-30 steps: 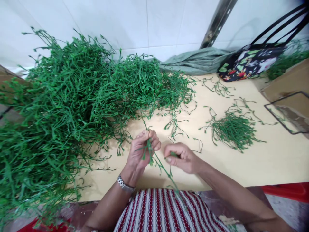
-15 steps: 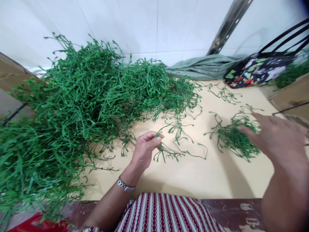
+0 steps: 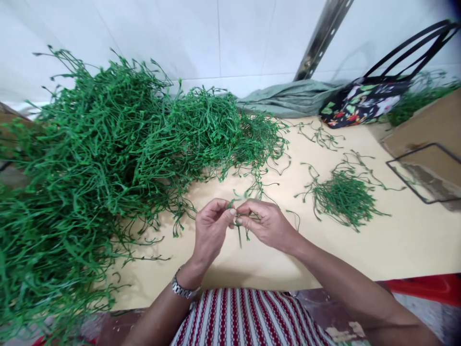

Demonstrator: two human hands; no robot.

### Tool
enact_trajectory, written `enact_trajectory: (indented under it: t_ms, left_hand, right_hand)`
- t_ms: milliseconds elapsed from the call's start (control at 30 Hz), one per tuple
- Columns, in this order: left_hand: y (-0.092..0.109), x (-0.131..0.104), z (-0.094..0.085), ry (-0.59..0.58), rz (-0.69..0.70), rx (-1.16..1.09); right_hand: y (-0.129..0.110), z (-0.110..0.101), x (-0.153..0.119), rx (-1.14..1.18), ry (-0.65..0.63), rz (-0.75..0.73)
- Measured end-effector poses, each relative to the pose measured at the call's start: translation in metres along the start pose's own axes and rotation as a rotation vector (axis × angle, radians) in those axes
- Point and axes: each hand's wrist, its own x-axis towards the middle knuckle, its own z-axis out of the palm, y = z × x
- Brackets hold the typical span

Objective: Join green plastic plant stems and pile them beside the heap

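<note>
Both pinched nearly closed, my left hand (image 3: 212, 229) and right hand (image 3: 267, 224) come together at the fingertips, gripping thin green stems (image 3: 239, 235) between them, over the pale tabletop (image 3: 410, 240), near the big green heap (image 3: 122, 139).

Smooth, matt tabletop (image 3: 414, 245) under plastic-looking green stems (image 3: 122, 139)
Glossy tiled wall (image 3: 194, 38), shiny metal post (image 3: 323, 41), creased matt cloth (image 3: 288, 98), rough torn cardboard (image 3: 428, 127), polished metal watch band (image 3: 180, 288)
</note>
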Motion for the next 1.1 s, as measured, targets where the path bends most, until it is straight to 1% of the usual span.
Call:
enact_trajectory:
  t_ms: [67,133,267,333,433,533,600,667,733,767,833,933,1000,1100]
  left_hand:
    - [0.000,0.000,-0.002,-0.025,0.028,0.045]
    - [0.001,0.002,-0.006,-0.082,0.022,0.068]
    - [0.006,0.005,-0.013,-0.229,-0.103,0.028]
    - [0.007,0.005,-0.014,-0.270,-0.156,0.002]
    - [0.007,0.003,-0.012,-0.267,-0.170,-0.033]
    - [0.005,0.002,-0.012,-0.240,-0.120,-0.071]
    - [0.004,0.003,-0.015,-0.241,-0.087,-0.065]
    - [0.004,0.003,-0.018,-0.235,-0.073,-0.018]
    - [0.005,0.004,-0.021,-0.233,-0.078,0.045]
    - [0.006,0.004,-0.021,-0.240,-0.081,0.065]
    - [0.008,0.004,-0.021,-0.271,-0.095,0.076]
    - [0.008,0.003,-0.021,-0.311,-0.136,0.046]
    - [0.006,0.003,-0.022,-0.331,-0.177,0.008]
    - [0.003,0.002,-0.024,-0.353,-0.230,-0.073]
  right_hand:
    - [0.000,0.000,-0.001,0.052,-0.015,0.028]
    - [0.001,-0.001,-0.001,0.165,-0.039,0.085]
    - [0.004,-0.004,0.000,0.349,-0.110,0.140]
    - [0.005,-0.003,0.000,0.397,-0.092,0.142]
    - [0.005,0.002,-0.002,0.356,-0.010,0.135]
    - [0.008,0.007,-0.005,0.300,0.057,0.130]
    - [0.009,0.008,-0.006,0.331,0.023,0.135]
    - [0.010,0.004,-0.006,0.334,-0.050,0.118]
    - [0.008,0.000,-0.004,0.255,-0.102,0.067]
    - [0.007,-0.002,-0.003,0.200,-0.098,0.036]
    - [0.005,-0.003,-0.001,0.098,-0.038,-0.017]
    - [0.002,0.001,-0.001,0.023,0.077,-0.070]
    - [0.001,0.005,-0.002,0.021,0.111,-0.079]
    - [0.001,0.010,-0.007,0.094,0.133,-0.056]
